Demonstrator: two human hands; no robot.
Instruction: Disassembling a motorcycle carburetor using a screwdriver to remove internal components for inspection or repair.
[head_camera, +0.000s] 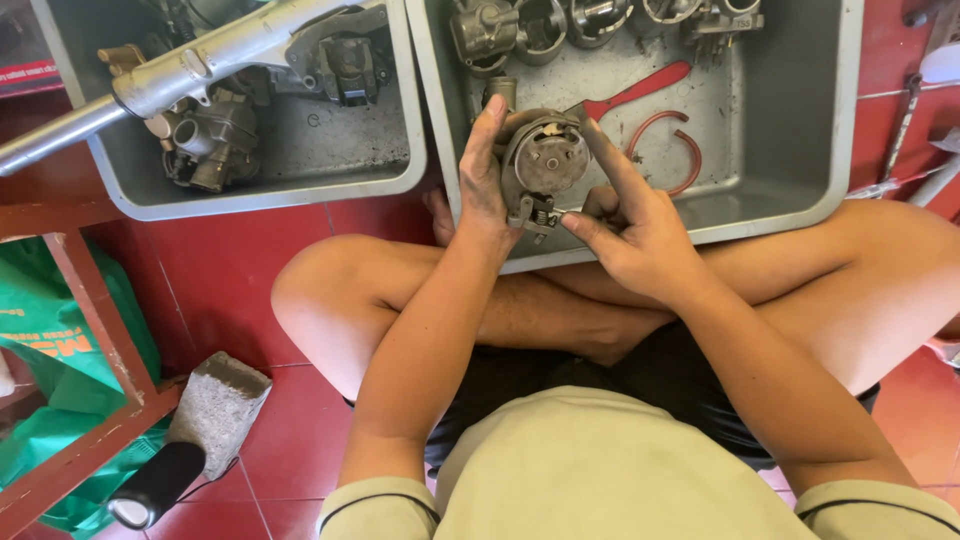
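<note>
Carburetor body (545, 160): a grimy round metal casting, held up over the near rim of the right-hand grey tray (800, 150), just above your crossed legs. Round face turned toward you.

Your left hand (483, 185) grips it from the left side, fingers wrapped up the flank, thumb side toward the casting. Firm hold, acting as the steady.

Your right hand (630, 225) comes in from the right. Index finger lies along the upper right edge; thumb and another fingertip are pinched at the small linkage bracket (537, 212) on the casting's lower edge. Whether a screw or spring sits in that pinch is too small to tell.

Step in hand, as I judge it: working a small fitting at the bottom of the casting, with the body braced rather than set down.

Next move calls for fine fingertip work. Keep the left grip fixed and move only the right thumb and finger. Stay over the tray, so a loosened small part drops into it rather than onto the red tiled floor (230, 270).

Nearby: red-handled tool (640, 90) and red ring-shaped piece (680, 145) on the tray floor beyond your hands; pistons (540, 30) and other castings along the far wall. The left grey tray (400, 150) holds another carburetor (205, 140) and a long metal tube (150, 90).
</note>
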